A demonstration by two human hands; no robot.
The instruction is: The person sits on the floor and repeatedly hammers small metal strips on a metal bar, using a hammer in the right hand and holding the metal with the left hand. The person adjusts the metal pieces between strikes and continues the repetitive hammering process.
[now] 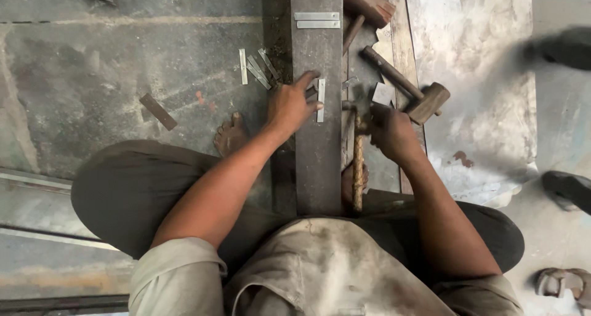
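We sit over the steel beam (317, 149) w/ legs either side. Our left hand (289, 106) rests on the beam's top, fingers spread, pinning a small metal strip (321, 100) lengthwise on it. Our right hand (389, 131) is clenched round a ribbed rod handle (357, 168), just right of the beam. Two more strips (316, 20) lie crosswise further up the beam; a loose bunch (257, 68) sits on the floor left of it. A wooden mallet (409, 89) lies right of the beam. To do this well, we reckon: keep the strip flat, square to the beam's edge, fingertips clear of any strike spot.
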